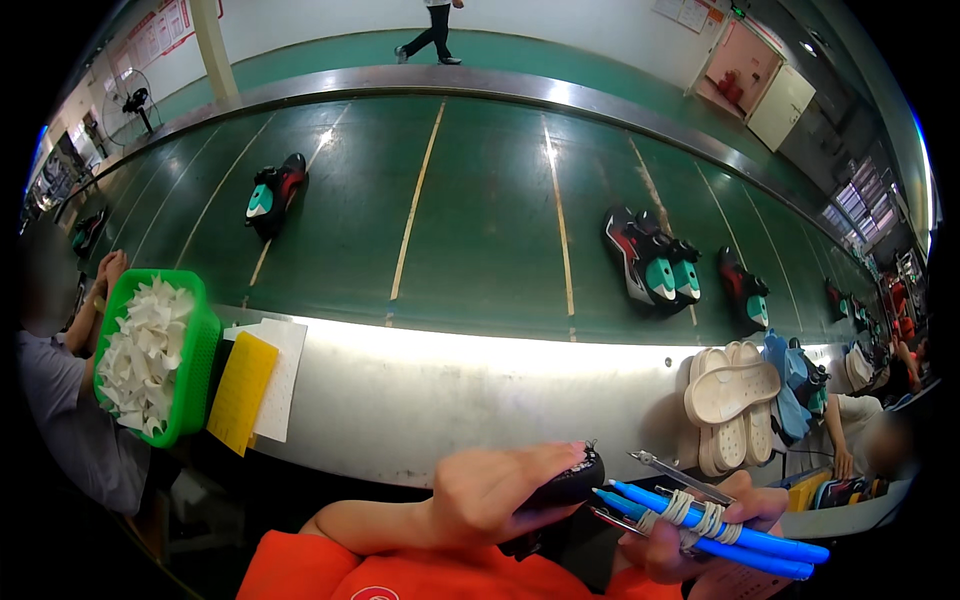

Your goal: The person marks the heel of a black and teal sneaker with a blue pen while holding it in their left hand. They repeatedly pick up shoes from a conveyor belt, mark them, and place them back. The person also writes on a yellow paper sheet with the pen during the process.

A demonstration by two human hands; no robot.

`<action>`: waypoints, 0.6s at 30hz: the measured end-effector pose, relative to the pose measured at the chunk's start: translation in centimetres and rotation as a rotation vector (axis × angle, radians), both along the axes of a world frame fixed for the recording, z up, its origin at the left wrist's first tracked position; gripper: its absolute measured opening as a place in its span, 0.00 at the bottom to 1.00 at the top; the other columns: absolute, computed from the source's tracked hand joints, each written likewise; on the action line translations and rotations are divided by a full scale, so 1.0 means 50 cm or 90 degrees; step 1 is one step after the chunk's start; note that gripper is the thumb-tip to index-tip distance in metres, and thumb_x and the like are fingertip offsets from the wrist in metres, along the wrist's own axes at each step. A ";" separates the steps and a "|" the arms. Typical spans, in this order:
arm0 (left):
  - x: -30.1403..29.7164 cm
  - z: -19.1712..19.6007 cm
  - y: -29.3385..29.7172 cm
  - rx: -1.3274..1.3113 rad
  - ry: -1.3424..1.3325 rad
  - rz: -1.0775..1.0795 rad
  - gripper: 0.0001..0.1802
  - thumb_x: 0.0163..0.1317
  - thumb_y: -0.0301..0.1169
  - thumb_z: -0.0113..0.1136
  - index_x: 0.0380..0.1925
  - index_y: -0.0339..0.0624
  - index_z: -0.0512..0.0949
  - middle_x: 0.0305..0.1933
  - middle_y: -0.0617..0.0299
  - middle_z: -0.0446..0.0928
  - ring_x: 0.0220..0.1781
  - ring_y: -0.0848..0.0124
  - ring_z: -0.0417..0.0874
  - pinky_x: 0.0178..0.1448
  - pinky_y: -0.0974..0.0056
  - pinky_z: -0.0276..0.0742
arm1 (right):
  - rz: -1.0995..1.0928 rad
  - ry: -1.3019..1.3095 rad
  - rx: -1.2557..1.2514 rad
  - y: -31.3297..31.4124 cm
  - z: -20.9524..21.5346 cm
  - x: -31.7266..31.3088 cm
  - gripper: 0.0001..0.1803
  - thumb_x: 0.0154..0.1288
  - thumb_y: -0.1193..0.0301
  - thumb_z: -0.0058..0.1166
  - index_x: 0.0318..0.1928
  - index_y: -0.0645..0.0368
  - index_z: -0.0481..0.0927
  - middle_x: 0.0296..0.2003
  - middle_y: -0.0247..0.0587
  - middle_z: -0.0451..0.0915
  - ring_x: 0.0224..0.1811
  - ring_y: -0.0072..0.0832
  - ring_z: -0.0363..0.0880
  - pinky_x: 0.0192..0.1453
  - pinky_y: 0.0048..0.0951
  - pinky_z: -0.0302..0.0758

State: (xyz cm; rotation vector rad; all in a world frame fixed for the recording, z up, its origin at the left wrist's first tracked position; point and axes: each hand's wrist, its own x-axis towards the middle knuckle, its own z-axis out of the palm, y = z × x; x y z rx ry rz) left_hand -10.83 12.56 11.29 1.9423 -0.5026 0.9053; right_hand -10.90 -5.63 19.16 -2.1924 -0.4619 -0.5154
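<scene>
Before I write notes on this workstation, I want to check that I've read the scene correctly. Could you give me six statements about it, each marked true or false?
1. The right hand holds blue pens bundled with pale bands. True.
2. The left hand is empty. False: it grips a black item.
3. The green basket contains white pieces. True.
4. The cream soles lie left of the basket. False: they are toward the right end of the metal ledge.
5. A yellow card partly overlaps a white sheet. True.
6. The green belt carries no shoes. False: several dark shoes are on it.
</scene>
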 end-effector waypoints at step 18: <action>0.003 0.002 0.001 -0.015 -0.015 -0.021 0.20 0.43 0.29 0.68 0.38 0.38 0.76 0.37 0.59 0.81 0.33 0.69 0.83 0.29 0.72 0.76 | 0.414 -0.057 0.567 -0.057 -0.118 0.050 0.33 0.53 0.57 0.48 0.57 0.61 0.58 0.46 0.40 0.65 0.44 0.27 0.69 0.40 0.21 0.71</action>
